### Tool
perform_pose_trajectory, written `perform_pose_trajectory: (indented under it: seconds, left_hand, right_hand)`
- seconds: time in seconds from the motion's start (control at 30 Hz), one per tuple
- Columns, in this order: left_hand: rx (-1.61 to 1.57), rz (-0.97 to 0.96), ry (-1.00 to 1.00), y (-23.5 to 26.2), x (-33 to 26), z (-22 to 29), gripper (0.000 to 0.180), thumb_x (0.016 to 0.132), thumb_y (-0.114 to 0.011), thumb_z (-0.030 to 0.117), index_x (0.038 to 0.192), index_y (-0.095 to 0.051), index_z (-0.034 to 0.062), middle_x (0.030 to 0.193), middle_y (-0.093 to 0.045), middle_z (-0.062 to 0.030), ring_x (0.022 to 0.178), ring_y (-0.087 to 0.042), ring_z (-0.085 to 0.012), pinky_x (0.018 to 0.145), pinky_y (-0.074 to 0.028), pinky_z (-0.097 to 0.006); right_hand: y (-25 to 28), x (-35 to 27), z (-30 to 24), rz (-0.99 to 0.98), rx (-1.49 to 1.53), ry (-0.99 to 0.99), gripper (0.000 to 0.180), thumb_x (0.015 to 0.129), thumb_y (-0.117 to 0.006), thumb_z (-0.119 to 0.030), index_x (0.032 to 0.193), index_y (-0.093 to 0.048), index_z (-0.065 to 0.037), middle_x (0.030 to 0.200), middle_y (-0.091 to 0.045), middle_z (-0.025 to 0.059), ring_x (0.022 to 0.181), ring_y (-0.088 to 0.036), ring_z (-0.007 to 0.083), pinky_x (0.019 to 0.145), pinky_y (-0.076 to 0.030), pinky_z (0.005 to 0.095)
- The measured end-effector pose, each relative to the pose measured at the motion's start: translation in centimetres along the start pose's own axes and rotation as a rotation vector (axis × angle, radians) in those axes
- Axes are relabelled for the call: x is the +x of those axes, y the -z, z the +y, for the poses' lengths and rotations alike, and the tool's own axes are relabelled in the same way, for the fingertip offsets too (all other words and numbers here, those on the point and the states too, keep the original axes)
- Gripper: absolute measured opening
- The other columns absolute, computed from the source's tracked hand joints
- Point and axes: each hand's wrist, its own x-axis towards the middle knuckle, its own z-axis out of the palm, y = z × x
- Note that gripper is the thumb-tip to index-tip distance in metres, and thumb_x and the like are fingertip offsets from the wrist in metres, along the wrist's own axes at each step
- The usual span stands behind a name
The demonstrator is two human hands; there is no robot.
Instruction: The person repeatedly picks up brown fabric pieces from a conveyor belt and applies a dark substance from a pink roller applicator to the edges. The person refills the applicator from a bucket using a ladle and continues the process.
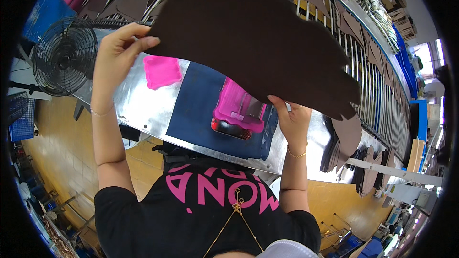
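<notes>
the person holds a large dark brown cut leather piece (253, 38) up above the bench (138, 102), its long axis running from the far left down to the near right, so each end lies right at one hand. the left hand (117, 50) pinches the left edge between thumb and fingers, while the right hand (291, 119) grips the lower right edge from beneath, fingers closed on it. below the piece, a pink block (239, 107) sits on a dark blue mat (196, 110), nearer the right hand than the left.
</notes>
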Motion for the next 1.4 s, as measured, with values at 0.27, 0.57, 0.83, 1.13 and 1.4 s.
perform_pose_trajectory:
  seconds: [0.27, 0.57, 0.83, 1.13, 1.4]
  left_hand:
    - [0.135, -0.369, -0.105, -7.3, 0.3, 2.6, 0.012, 0.079, -0.067, 0.005, 0.087, -0.064, -0.0037, 0.075, -0.062, -0.0104, 0.069, -0.061, -0.0219, 0.063, -0.048, -0.03]
    - [0.029, -0.603, -0.458, -15.0, 1.0, 5.5, 0.013, 0.076, -0.069, 0.013, 0.083, -0.067, 0.0021, 0.075, -0.06, -0.0101, 0.071, -0.061, -0.0274, 0.062, -0.047, -0.036]
    - [0.171, -0.655, -0.728, -21.0, 2.1, 8.1, 0.013, 0.079, -0.066, 0.021, 0.073, -0.066, 0.0093, 0.076, -0.061, -0.0048, 0.081, -0.059, -0.0242, 0.075, -0.043, -0.038]
    - [0.313, -0.026, -0.865, -18.4, 11.2, 10.2, 0.021, 0.078, -0.069, 0.021, 0.095, -0.065, 0.0102, 0.093, -0.061, -0.0049, 0.094, -0.058, -0.0222, 0.079, -0.043, -0.037]
    - [0.121, 0.094, -0.408, -7.0, 9.3, 4.1, 0.04, 0.082, -0.069, 0.022, 0.118, -0.058, 0.0075, 0.102, -0.06, -0.0079, 0.089, -0.055, -0.0203, 0.083, -0.045, -0.031]
  right_hand:
    - [3.6, -6.2, 3.7, 0.021, -0.008, -0.179, 0.014, 0.08, -0.066, 0.001, 0.093, -0.07, -0.001, 0.081, -0.07, 0.0114, 0.067, -0.065, 0.0175, 0.065, -0.049, 0.0261]
    - [10.1, -14.6, 6.7, 0.217, 0.216, -0.611, 0.016, 0.08, -0.069, 0.004, 0.096, -0.067, 0.003, 0.094, -0.068, 0.005, 0.084, -0.058, 0.0124, 0.076, -0.047, 0.0265]
    - [20.6, -15.5, 3.7, 0.115, 0.053, -0.738, 0.015, 0.086, -0.067, -0.007, 0.096, -0.064, 0.003, 0.084, -0.062, 0.0005, 0.077, -0.052, 0.0086, 0.072, -0.042, 0.0229]
    - [17.9, -2.7, 3.5, 0.449, 0.048, -0.453, 0.021, 0.089, -0.066, -0.017, 0.09, -0.062, 0.003, 0.071, -0.06, 0.0034, 0.062, -0.049, 0.0072, 0.059, -0.04, 0.0201]
    - [4.3, 6.9, 14.7, 0.361, 1.001, -0.579, 0.021, 0.089, -0.061, -0.003, 0.105, -0.05, -0.009, 0.081, -0.064, 0.0064, 0.072, -0.067, 0.0173, 0.063, -0.059, 0.0298]
